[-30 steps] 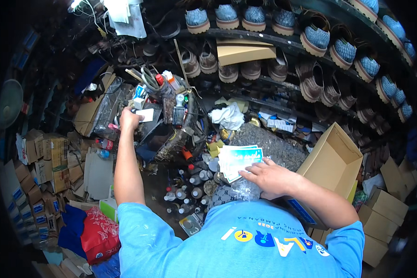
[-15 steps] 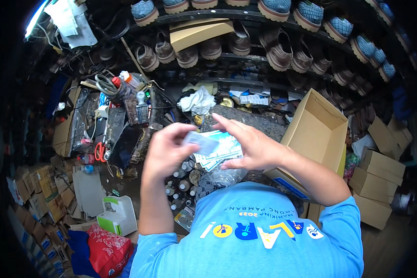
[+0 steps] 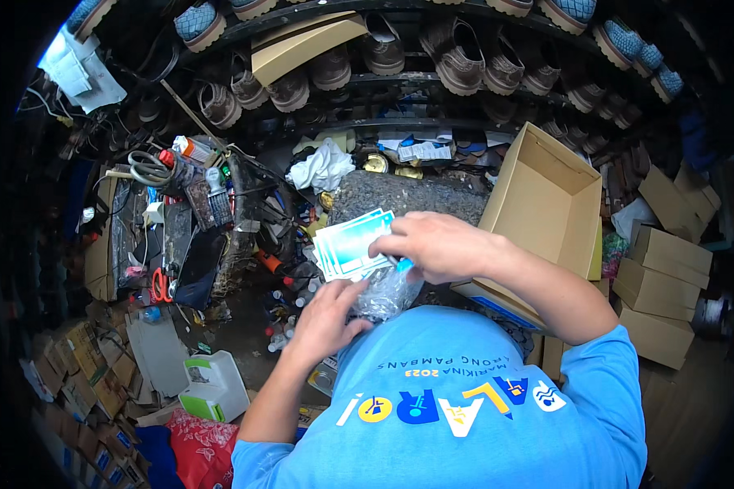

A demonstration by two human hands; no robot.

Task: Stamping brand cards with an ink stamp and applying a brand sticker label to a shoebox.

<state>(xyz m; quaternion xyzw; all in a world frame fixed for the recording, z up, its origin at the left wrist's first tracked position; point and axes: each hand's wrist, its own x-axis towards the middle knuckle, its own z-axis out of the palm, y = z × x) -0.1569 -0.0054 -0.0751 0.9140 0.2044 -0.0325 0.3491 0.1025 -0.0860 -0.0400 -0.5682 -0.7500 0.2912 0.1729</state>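
Upper shelf: blue shoes in a row.
Lower shelf: brown shoes, side by side.
Left tabletop: orange-handled scissors among crowded tools.
Dark slab: cards overlap its near edge; contact unclear.
Floor: bottles, a white-and-green bin, cardboard; stacked tan boxes at right.

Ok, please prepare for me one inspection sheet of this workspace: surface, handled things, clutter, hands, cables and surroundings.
Surface: rough grey slab, just beyond the cards.
Handled things: fanned blue-and-white cards; crinkled clear plastic at their near side.
Clutter: orange-handled scissors at left; crumpled white material by the slab.
Hands: right hand at the cards' right edge; left hand at their near edge; grips unclear.
Cables: grey coil at left, cord or hose unclear.
Surroundings: shelved brown shoes and blue shoes; open cardboard box at right.
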